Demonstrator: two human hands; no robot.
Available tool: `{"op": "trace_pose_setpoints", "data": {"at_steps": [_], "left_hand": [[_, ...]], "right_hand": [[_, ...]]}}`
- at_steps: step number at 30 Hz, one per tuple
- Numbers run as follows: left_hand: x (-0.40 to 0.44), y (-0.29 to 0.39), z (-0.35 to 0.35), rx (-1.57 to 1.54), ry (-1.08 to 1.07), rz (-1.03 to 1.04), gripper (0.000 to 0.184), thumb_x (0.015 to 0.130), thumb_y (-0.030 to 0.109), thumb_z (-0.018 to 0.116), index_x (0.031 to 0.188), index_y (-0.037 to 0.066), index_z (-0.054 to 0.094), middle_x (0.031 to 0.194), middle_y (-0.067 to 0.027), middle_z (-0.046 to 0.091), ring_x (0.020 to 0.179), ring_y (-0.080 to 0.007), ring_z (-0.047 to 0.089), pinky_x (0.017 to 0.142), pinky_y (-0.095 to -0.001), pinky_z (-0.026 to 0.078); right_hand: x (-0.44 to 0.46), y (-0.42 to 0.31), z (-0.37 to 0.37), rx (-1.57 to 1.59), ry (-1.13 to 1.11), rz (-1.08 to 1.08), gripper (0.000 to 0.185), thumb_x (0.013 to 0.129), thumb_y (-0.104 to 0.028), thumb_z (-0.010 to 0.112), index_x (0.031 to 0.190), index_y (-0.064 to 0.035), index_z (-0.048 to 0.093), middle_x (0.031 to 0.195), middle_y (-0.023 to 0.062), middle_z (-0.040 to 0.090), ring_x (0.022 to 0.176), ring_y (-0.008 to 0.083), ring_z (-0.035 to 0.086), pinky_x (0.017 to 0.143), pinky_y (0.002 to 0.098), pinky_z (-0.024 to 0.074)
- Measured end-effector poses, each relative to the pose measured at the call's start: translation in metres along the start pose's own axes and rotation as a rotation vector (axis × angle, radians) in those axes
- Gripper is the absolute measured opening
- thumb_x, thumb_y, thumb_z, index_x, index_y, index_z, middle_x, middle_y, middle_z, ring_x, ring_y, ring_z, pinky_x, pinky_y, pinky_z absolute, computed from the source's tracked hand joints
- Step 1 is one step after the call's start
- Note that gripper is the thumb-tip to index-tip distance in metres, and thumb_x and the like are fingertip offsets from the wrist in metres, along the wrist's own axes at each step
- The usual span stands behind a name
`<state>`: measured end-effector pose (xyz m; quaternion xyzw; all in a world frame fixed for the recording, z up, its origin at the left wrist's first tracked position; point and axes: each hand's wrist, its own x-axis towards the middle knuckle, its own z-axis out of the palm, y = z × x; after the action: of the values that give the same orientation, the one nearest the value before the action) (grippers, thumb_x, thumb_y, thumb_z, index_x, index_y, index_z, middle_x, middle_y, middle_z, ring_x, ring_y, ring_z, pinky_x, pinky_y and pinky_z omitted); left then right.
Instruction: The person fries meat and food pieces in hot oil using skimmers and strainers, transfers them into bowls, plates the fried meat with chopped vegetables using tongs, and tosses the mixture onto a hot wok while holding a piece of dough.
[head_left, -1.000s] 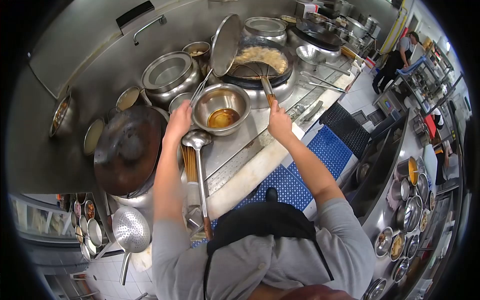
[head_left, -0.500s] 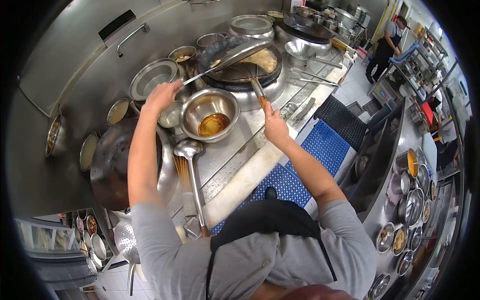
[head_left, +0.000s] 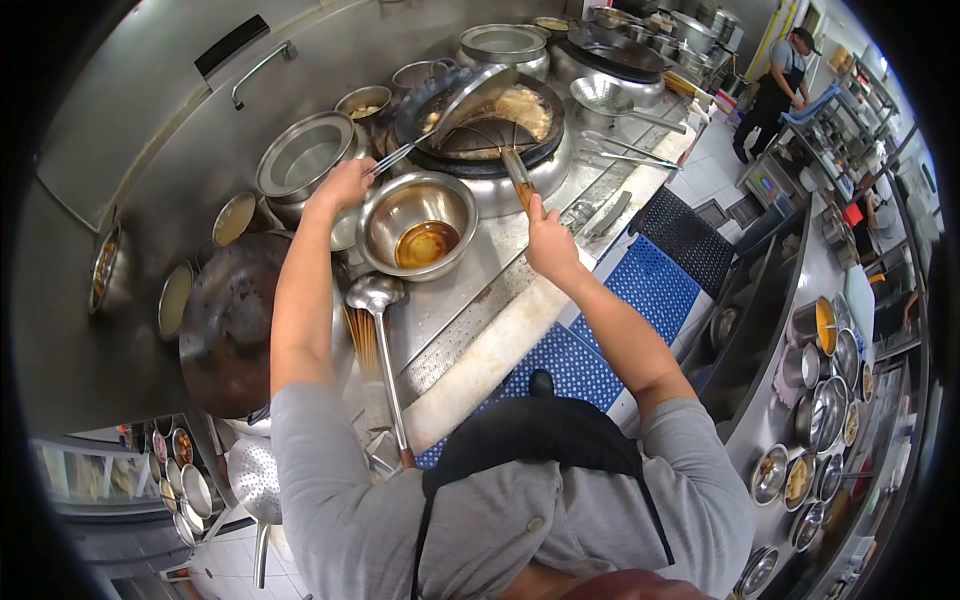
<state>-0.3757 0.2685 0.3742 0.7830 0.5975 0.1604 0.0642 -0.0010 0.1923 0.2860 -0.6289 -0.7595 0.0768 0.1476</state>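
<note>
My left hand (head_left: 345, 185) is closed round the metal handle of a large round skimmer (head_left: 485, 95), its broad head tilted over the wok (head_left: 412, 135). Froth and pale food (head_left: 522, 108) fill part of the wok. My right hand (head_left: 550, 240) grips the wooden handle of a wire strainer (head_left: 517, 172); its fanned wires reach into the wok, and its basket is partly hidden. Between my arms stands a steel bowl (head_left: 375, 215) with brown liquid at its bottom. A ladle (head_left: 376, 292) lies nearer me beside a bamboo brush (head_left: 361, 335).
An upturned dark wok (head_left: 225, 320) stands at left, near a lidded pot (head_left: 305, 160). A perforated strainer (head_left: 600, 95) and tongs (head_left: 630, 152) lie right of the wok. Blue mats (head_left: 650, 290) cover the floor. A person (head_left: 785, 90) stands at far right; bowls (head_left: 770, 473) line the right counter.
My left hand has moved a little right and down. The skimmer's head has swung left and tipped more steeply over the wok. My right hand has barely moved.
</note>
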Motion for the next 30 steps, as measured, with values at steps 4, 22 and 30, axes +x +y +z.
{"op": "trace_pose_setpoints", "data": {"at_steps": [4, 22, 30], "left_hand": [[-0.016, -0.005, 0.016, -0.517, -0.124, -0.357, 0.019, 0.1, 0.017, 0.047, 0.113, 0.007, 0.057, 0.059, -0.0052, 0.055, 0.041, -0.012, 0.05, 0.035, -0.0291, 0.039], [-0.024, 0.102, 0.073, -1.118, -0.142, -0.58, 0.011, 0.099, 0.018, 0.05, 0.1, 0.008, 0.05, 0.07, -0.0063, 0.058, 0.052, -0.0136, 0.055, 0.041, -0.0269, 0.047], [-0.017, 0.139, 0.086, -1.235, -0.082, -0.626, 0.01, 0.098, 0.014, 0.048, 0.102, 0.006, 0.047, 0.074, -0.0088, 0.058, 0.052, -0.0153, 0.055, 0.04, -0.0288, 0.048]], "right_hand": [[0.012, 0.0, -0.009, 0.028, -0.01, 0.015, 0.087, 0.074, -0.005, 0.067, 0.147, 0.0034, 0.019, 0.108, 0.0333, 0.053, 0.089, 0.0458, 0.065, 0.078, 0.0459, 0.0563], [0.046, -0.043, 0.037, 0.669, 0.126, 0.232, 0.08, 0.08, -0.01, 0.057, 0.15, 0.0031, 0.018, 0.109, 0.0343, 0.061, 0.104, 0.0474, 0.06, 0.093, 0.0477, 0.047], [0.046, -0.078, 0.098, 0.652, 0.095, 0.224, 0.089, 0.084, -0.014, 0.058, 0.153, -0.0037, 0.004, 0.115, 0.0334, 0.05, 0.101, 0.0483, 0.057, 0.087, 0.0507, 0.0474]]}}
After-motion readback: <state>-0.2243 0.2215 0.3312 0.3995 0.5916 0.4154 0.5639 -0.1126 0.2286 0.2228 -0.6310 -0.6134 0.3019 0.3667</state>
